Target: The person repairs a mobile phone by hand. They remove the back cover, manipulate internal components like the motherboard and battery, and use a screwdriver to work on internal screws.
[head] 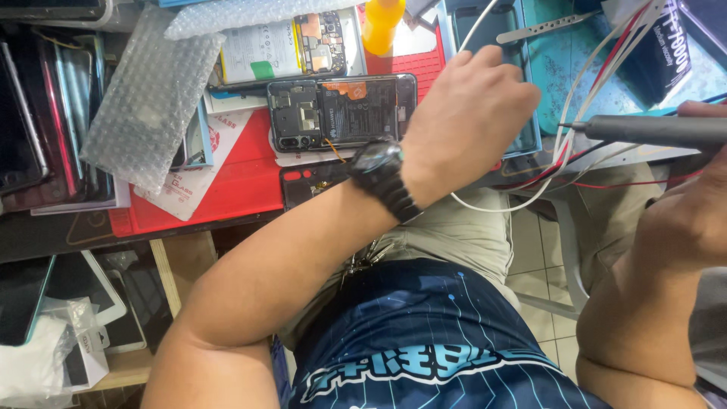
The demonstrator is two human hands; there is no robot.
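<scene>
The grey electric screwdriver (659,130) lies level at the right, grasped by the right hand (693,212), its tip pointing left. The left hand (469,113) is clenched just left of the tip, above white cables (564,144). The opened phone (341,112) lies further left on the red mat (242,185).

Right hand (693,220) cut off at the frame's edge, left hand (469,113) fingers curled out of sight — lower opened phone (341,112) partly hidden behind the wrist, grey screwdriver (651,130) tip too small to tell.
</scene>
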